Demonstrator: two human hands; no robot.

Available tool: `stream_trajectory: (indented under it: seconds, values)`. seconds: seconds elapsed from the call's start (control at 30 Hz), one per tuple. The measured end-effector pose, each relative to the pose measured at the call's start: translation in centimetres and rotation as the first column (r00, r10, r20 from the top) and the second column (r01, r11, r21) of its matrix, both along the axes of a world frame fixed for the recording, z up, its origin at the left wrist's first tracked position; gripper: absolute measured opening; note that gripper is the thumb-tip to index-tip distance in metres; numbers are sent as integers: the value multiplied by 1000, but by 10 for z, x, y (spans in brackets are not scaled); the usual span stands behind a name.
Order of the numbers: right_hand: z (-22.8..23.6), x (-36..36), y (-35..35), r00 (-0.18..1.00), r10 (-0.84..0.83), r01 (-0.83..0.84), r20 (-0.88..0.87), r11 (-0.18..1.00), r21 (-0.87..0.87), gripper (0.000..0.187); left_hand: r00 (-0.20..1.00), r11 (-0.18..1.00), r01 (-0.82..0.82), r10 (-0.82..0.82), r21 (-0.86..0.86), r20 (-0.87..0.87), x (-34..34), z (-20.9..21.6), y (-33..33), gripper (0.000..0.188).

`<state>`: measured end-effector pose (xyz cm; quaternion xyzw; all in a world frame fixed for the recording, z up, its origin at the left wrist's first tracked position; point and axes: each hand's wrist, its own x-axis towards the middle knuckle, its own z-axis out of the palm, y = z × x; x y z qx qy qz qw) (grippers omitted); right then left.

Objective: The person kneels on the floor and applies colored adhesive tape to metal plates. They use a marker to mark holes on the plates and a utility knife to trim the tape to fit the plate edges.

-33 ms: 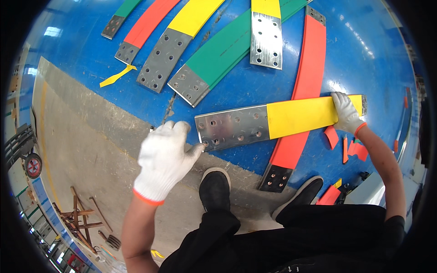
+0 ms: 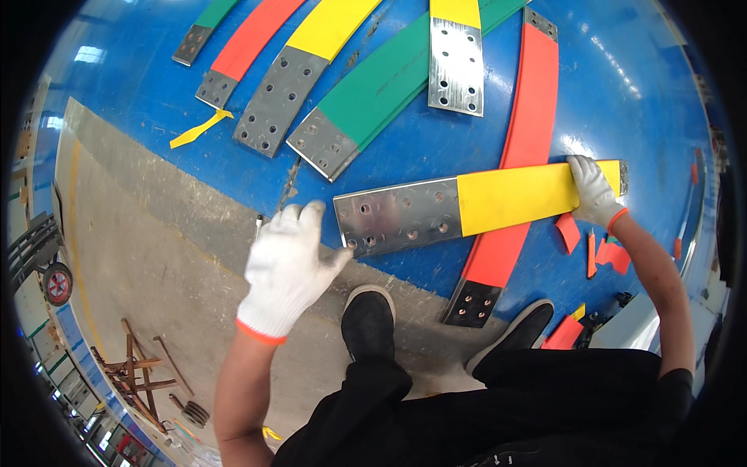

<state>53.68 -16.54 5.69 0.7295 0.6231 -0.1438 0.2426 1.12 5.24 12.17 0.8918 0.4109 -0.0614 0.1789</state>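
Head view: a faint line of dark marks runs along the green bar (image 2: 381,93), too small to read. The white-gloved left hand (image 2: 284,272) is open, its fingers held together and slightly bent, with the thumb spread away from them. The thumb tip is at the near-left corner of the yellow-sleeved bar (image 2: 480,204); whether it touches cannot be told. The right hand (image 2: 595,193), also gloved, lies across the yellow sleeve (image 2: 517,198) near the bar's far right end, fingers reaching its upper edge; how tightly it grips cannot be told. That bar is flat and long, its left end shiny bare metal pierced with round holes, and a short metal stub shows at the right. It crosses over the red bar (image 2: 537,93), above the blue floor (image 2: 443,144). A red scrap (image 2: 568,233) lies just beside.
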Motion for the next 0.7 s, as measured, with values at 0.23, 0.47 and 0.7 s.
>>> stream_trajectory:
  seconds: [0.23,0.47,0.7]
  values:
    - [-1,5,-1,1000,2,-2,-6,1000,17,110,980,992,123,-119,-12,156,-1,-66,-19,121]
    - [-6,11,-6,1000,-4,4,2,1000,22,112,965,983,181,-182,23,188,12,-87,-14,114]
    - [-7,-3,-5,996,-84,86,-31,995,50,112,958,980,169,-188,103,218,11,-92,-18,110]
